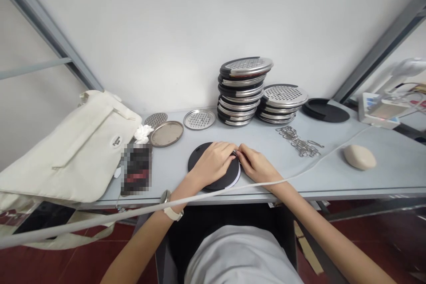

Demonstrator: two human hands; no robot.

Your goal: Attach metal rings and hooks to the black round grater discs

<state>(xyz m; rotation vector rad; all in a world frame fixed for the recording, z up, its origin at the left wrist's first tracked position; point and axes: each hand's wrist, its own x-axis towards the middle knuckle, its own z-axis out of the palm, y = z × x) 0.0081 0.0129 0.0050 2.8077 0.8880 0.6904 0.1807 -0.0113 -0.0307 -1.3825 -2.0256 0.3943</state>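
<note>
On the desk just in front of me lies a black round disc [223, 181], a pale strip showing along its right edge. My left hand [214, 162] rests across it, fingers together and bent over the upper right rim, thumb against the disc. At that same rim my right hand [252, 163] is closed in a pinch, its fingertips meeting those of the left. A small shiny bit shows between the fingertips, too hidden to name. To the right is a pile of metal wire hooks or clips [299, 142].
Behind stand a tall stack of round metal graters with black rims [244, 91] and a shorter stack [282, 102]. Loose metal discs [199, 120], a black round tray [326, 111], a beige rounded object [360, 157] and a cream bag [73, 151] surround. A white cable [199, 196] crosses in front.
</note>
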